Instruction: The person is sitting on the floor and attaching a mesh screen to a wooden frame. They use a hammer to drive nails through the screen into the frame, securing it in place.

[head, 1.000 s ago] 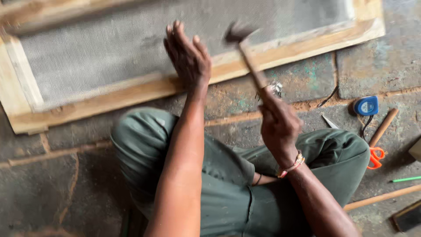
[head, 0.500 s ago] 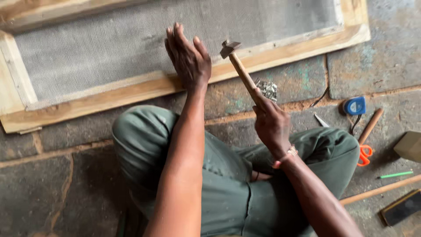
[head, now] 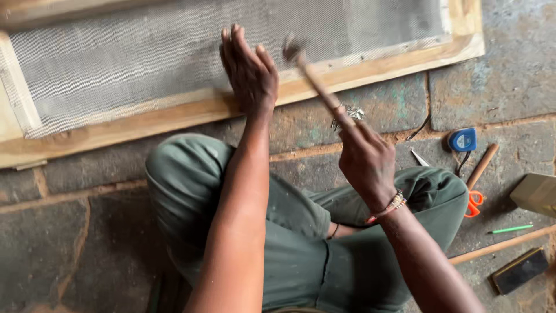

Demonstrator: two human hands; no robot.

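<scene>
- Swung since the earlier frame, the hammer (head: 313, 78) now shows its head blurred over the frame's lower rail, just beside the left fingers.
- Right hand (head: 366, 162) is clenched around the wooden handle's lower end.
- Left hand (head: 249, 72) lies flat and released on the wire mesh (head: 127, 64) and wooden frame (head: 145, 119).
- Beyond the right grip, a pile of small nails (head: 348, 113) rests on the stone floor (head: 509, 75).
- Farther right sit a blue tape measure (head: 463, 139) and orange scissors (head: 474, 203).

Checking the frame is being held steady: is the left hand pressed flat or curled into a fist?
Flat: the left hand lies palm down, fingers spread, across the wooden frame and mesh.
</scene>
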